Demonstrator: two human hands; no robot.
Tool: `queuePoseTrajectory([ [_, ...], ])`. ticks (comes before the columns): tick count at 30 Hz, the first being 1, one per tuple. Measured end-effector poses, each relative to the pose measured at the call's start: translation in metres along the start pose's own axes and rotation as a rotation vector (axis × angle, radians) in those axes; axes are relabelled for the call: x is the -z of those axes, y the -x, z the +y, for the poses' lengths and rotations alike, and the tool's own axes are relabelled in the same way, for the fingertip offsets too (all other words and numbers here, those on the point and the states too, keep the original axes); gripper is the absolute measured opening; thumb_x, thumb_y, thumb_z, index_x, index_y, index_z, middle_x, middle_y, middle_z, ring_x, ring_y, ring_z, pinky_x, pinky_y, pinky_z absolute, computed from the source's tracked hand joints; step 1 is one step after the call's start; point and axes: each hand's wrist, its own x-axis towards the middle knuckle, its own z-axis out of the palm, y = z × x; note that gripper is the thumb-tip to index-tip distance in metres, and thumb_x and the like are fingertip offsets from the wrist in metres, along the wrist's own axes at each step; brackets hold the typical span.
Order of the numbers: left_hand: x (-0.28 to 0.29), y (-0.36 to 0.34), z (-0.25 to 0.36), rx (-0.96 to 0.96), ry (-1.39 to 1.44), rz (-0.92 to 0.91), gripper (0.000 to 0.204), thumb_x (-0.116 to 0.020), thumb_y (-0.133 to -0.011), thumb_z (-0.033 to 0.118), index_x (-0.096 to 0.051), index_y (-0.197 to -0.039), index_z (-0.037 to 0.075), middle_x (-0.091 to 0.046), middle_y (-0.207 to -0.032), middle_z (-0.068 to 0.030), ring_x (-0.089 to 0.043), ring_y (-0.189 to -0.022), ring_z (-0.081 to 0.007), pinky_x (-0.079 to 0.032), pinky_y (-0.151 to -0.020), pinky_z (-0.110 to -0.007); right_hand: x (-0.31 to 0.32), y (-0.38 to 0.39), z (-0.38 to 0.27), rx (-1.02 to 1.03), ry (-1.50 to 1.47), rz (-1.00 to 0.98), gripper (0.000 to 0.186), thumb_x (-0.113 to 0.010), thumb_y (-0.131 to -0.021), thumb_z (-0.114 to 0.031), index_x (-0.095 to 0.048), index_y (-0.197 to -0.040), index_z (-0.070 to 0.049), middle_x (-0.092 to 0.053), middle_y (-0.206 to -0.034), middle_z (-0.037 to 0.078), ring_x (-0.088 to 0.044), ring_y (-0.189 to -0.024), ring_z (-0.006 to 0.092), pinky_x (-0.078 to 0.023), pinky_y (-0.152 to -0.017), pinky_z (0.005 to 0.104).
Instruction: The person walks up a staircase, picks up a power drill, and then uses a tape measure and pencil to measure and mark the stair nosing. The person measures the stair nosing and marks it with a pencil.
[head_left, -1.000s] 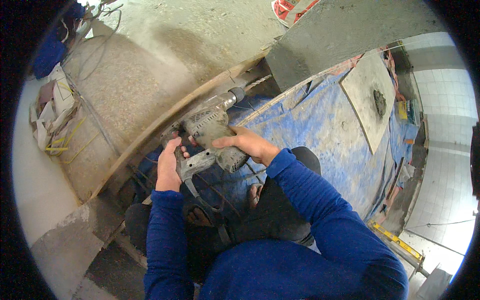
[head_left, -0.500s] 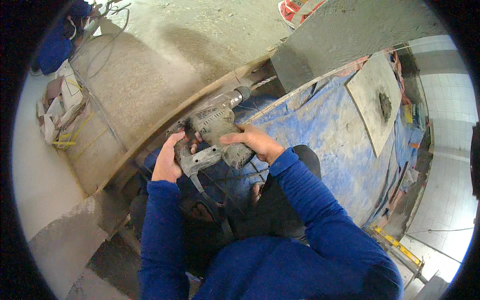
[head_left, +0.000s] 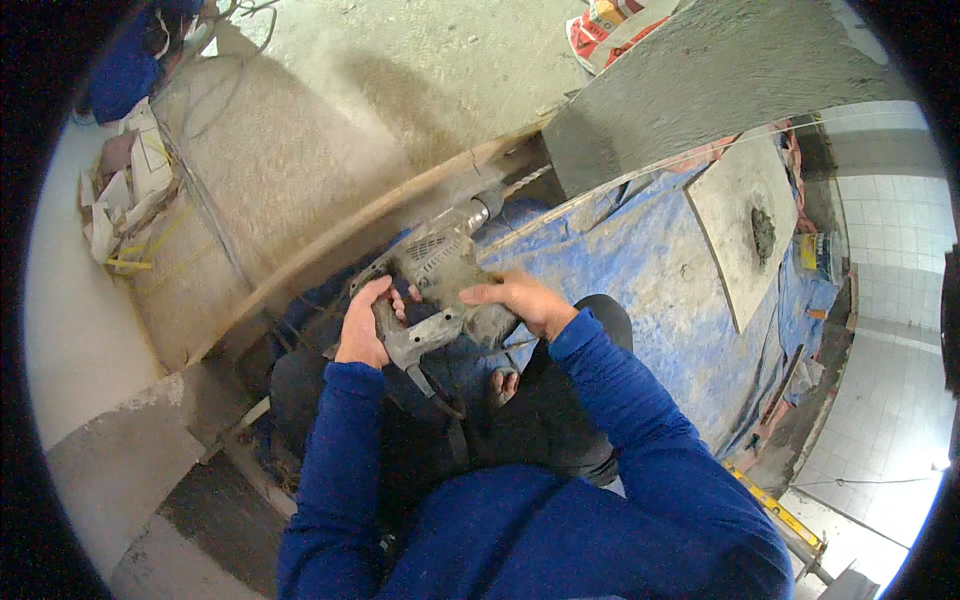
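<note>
A dusty grey rotary hammer drill (head_left: pixel 440 265) is gripped in both my hands above my lap. My left hand (head_left: pixel 366 325) wraps round its rear handle. My right hand (head_left: pixel 522 302) clasps the motor housing, thumb on top. From the chuck a long twisted drill bit (head_left: pixel 528 179) points away to the upper right. Its tip reaches the corner where the grey mortar-covered face (head_left: pixel 640 130) meets the brown ledge edge; whether it touches I cannot tell. The cord drops from the handle toward my legs.
A dusty blue sheet (head_left: pixel 640 260) spreads to the right, bearing a pale board (head_left: pixel 722 215) with a mortar lump. Further off are a yellow spirit level (head_left: pixel 785 515) and a red-and-white bag (head_left: pixel 605 35). Torn cardboard scraps (head_left: pixel 135 185) and loose cable lie at the left.
Both hands and the drill have shifted slightly right in the picture, while the view itself has tilted a little. The grip stays the same.
</note>
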Motion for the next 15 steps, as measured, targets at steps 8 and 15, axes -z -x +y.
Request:
queuePoseTrajectory([
  [8,0.011,-0.026,0.019,-0.104,-0.221,-0.030,0.012,-0.067,-0.094,0.015,-0.059,-0.088,0.009,-0.059,-0.074,-0.0025,-0.057,-0.066,-0.0148,-0.050,-0.061,-0.028,-0.011,-0.013,0.008,0.058,-0.057,0.009,0.057,-0.078,-0.087,-0.032,-0.065,-0.125,0.009,-0.071,-0.121,0.015,-0.067,-0.105,0.0213,-0.050,-0.095,0.0338],
  [15,0.019,-0.040,0.020,-0.073,-0.190,-0.142,0.015,-0.067,-0.093,0.018,-0.060,-0.087,0.007,-0.060,-0.074,-0.0052,-0.059,-0.066,-0.0178,-0.051,-0.060,-0.030,-0.014,-0.016,0.010,0.105,-0.029,0.076,0.054,-0.079,-0.086,-0.032,-0.067,-0.126,0.003,-0.073,-0.117,0.011,-0.069,-0.099,0.0211,-0.054,-0.090,0.0344],
])
